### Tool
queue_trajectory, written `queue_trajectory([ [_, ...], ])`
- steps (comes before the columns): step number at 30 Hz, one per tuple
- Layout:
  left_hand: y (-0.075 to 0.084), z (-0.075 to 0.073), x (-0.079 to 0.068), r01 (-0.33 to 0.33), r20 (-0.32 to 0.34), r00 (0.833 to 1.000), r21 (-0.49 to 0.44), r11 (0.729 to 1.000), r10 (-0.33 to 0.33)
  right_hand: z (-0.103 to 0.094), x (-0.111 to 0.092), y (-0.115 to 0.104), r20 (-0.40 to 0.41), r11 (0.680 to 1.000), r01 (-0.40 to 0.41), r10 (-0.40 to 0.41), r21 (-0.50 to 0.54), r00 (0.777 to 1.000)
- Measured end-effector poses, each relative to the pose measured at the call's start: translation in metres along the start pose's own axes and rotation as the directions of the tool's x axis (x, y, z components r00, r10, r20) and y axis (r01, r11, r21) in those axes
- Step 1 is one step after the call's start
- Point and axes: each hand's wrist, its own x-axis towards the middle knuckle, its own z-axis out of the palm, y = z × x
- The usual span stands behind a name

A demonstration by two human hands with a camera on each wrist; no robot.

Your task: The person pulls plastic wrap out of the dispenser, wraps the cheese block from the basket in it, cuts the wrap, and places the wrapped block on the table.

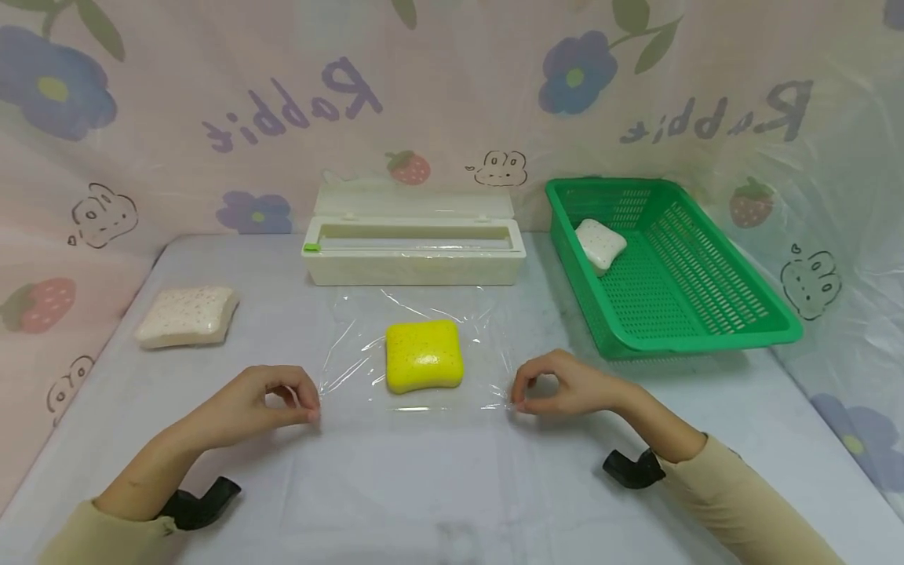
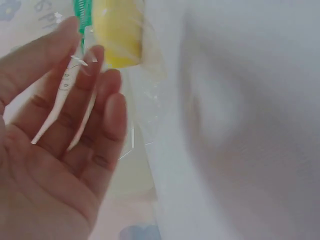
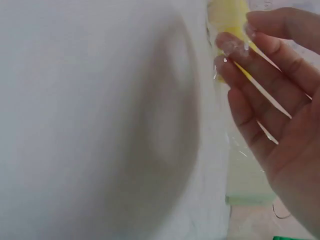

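A yellow sponge-like block (image 1: 424, 357) with a speckled top and slightly curved sides lies on a sheet of clear plastic wrap (image 1: 353, 353) in the middle of the table. My left hand (image 1: 264, 396) pinches the sheet's near left corner between thumb and fingertips. At the near right corner, my right hand (image 1: 565, 384) pinches the film in the same way. Both wrist views show the film at the fingertips, with the yellow block beyond them. Behind the sheet stands a white wrap dispenser box (image 1: 417, 267), its lid raised.
A whitish speckled block (image 1: 187, 315) lies at the left of the table. At the right stands a green perforated basket (image 1: 699, 345) with another white block (image 1: 600, 245) inside. A patterned curtain (image 1: 452, 94) hangs behind the table and down both sides.
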Motion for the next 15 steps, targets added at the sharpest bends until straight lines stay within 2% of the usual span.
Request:
queue_trajectory([
  [5,0.007,-0.004,0.001,0.093,-0.081,0.993,0.012,0.996,-0.091,-0.005,-0.002,-0.002,-0.094,0.998,-0.033,0.037,0.046,0.995],
  [9,0.01,-0.002,0.004,0.165,-0.131,0.978,0.015,0.986,-0.162,-0.005,0.0,0.001,-0.165,0.998,-0.012,0.023,0.067,0.986],
  [12,0.008,-0.001,0.007,0.134,-0.15,0.979,-0.043,0.99,-0.139,-0.004,0.001,0.005,-0.204,0.996,0.001,0.019,0.095,0.979],
  [15,0.003,0.001,0.012,0.066,-0.153,0.984,-0.165,0.984,-0.092,-0.001,0.004,0.008,-0.237,0.986,-0.028,0.067,0.165,0.969],
])
